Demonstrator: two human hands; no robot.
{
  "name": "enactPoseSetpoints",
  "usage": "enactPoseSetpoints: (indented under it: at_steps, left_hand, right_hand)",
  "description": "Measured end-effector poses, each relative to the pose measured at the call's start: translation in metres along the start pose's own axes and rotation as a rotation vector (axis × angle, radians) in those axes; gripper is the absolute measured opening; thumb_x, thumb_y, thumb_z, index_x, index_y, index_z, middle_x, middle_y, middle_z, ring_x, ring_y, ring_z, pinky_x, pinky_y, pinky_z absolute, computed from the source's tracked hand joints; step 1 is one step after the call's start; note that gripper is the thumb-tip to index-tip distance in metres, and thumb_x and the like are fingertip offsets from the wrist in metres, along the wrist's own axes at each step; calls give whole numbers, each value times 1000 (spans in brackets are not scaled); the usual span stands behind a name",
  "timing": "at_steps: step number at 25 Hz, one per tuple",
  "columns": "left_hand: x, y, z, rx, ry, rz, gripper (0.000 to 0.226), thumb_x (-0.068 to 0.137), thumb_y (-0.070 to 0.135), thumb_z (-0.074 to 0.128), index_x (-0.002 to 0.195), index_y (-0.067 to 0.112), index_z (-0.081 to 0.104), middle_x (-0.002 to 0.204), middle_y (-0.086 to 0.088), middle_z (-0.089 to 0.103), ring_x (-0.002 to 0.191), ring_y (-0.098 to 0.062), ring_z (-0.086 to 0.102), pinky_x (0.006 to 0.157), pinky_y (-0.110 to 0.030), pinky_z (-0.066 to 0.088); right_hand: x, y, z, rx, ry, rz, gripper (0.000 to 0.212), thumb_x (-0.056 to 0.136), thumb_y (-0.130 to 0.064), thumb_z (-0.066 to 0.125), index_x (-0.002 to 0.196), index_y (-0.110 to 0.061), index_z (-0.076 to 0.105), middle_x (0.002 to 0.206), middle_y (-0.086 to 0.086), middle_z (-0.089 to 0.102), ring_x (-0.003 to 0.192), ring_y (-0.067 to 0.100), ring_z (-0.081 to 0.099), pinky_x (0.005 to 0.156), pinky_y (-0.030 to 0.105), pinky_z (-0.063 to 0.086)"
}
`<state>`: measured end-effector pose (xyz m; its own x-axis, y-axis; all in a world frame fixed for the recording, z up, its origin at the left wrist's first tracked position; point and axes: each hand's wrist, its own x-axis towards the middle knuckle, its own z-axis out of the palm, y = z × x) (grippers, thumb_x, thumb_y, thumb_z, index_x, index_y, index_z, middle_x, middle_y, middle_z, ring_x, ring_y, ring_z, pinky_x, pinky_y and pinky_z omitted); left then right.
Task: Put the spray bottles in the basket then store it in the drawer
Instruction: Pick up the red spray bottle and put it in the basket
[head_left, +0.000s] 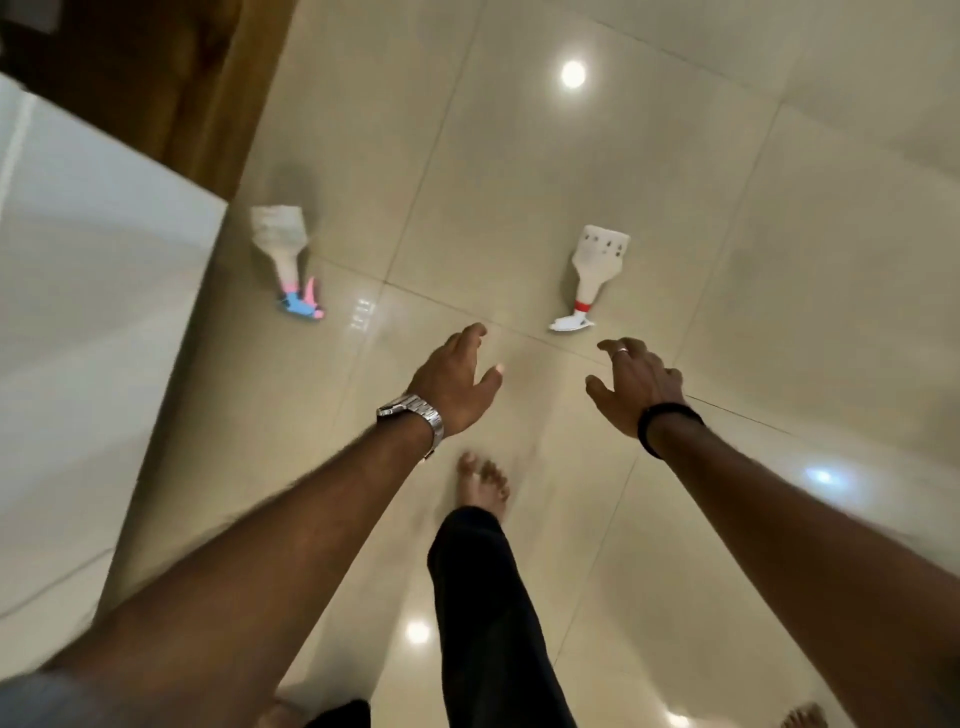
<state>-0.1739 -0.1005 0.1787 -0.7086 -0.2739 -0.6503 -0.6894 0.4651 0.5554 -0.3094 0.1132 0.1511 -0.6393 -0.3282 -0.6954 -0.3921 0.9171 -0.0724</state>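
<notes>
Two white spray bottles stand on the glossy beige tiled floor. One spray bottle (284, 244) with a blue and pink trigger head is at the left, close to a white cabinet. The other spray bottle (597, 265) with a red collar and white trigger head is right of centre. My left hand (457, 379), with a metal watch on the wrist, hangs above the floor between the two bottles, fingers apart and empty. My right hand (634, 384), with a ring and a black wristband, hovers just below the red-collared bottle, also empty with its fingers spread. No basket or drawer is in view.
A white cabinet (88, 338) fills the left side. Behind it runs a brown wooden surface (208, 88). My bare foot (480, 480) and a dark trouser leg are below my hands. Ceiling lights reflect in the floor tiles (675, 156).
</notes>
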Motion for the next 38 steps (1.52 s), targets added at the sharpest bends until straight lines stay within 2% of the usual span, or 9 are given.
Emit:
enactPoseSetpoints:
  at_steps: [5, 11, 16, 19, 26, 31, 34, 36, 38]
  left_hand:
    - [65, 22, 57, 26, -97, 12, 58, 96, 39, 56, 148, 24, 34, 148, -2, 52, 132, -26, 52, 106, -43, 47]
    - [115, -28, 111, 100, -165, -61, 58, 97, 39, 56, 148, 23, 35, 148, -3, 52, 133, -27, 51, 107, -47, 46]
    - [114, -73, 135, 71, -165, -138, 55, 97, 41, 56, 147, 26, 37, 145, 2, 54, 131, -23, 52, 105, -46, 48]
    - [96, -91, 138, 65, -169, -176, 54, 97, 40, 56, 146, 26, 39, 143, 2, 55, 130, -22, 53, 105, -44, 48]
    - [41, -78, 109, 85, -155, -276, 48, 96, 38, 56, 141, 23, 45, 142, -2, 57, 130, -28, 53, 106, -46, 46]
    - [2, -28, 79, 8, -116, -215, 44, 96, 38, 55, 138, 22, 50, 141, -1, 58, 127, -28, 55, 105, -46, 46]
    - [-25, -10, 55, -52, -101, -218, 45, 96, 38, 56, 138, 22, 50, 143, -1, 56, 124, -29, 59, 106, -47, 45]
    - [-48, -10, 41, -47, -100, -210, 47, 95, 37, 57, 139, 22, 48, 144, -1, 55, 131, -27, 53, 107, -46, 45]
    - [-71, -18, 27, -29, -107, -184, 51, 94, 32, 59, 142, 22, 45, 144, -2, 54, 133, -28, 50, 107, -44, 45]
  right_hand:
    - [77, 28, 27, 193, 17, 104, 57, 94, -44, 52, 146, -22, 43, 151, 4, 42, 128, 29, 50, 100, 48, 38]
    - [148, 24, 104, 405, 14, 161, 56, 94, -40, 53, 147, -24, 43, 150, 4, 43, 130, 29, 48, 102, 47, 38]
    - [206, 10, 133, 311, -32, 154, 55, 92, -44, 52, 145, -28, 44, 157, 7, 27, 136, 30, 38, 104, 49, 34]
    - [222, 4, 134, 188, -29, 170, 50, 90, -47, 54, 135, -24, 52, 147, 10, 32, 130, 30, 41, 102, 49, 34]
    - [117, 7, 114, 155, 72, 53, 42, 86, -53, 59, 119, -29, 56, 117, 8, 51, 107, 30, 54, 89, 45, 44]
    - [32, -12, 73, 337, -33, 111, 63, 83, -81, 35, 115, -29, 49, 101, 4, 56, 95, 30, 59, 84, 46, 51]
    - [-14, -41, 47, 443, -87, 52, 72, 78, -89, 32, 117, -31, 48, 100, 1, 65, 87, 26, 61, 71, 37, 48]
    - [-45, -64, 33, 415, -96, -44, 62, 80, -83, 44, 115, -32, 47, 89, -4, 64, 79, 22, 62, 64, 34, 45]
    - [-71, -88, 26, 331, -91, -161, 39, 87, -59, 55, 115, -33, 44, 79, -6, 63, 75, 23, 66, 62, 32, 45]
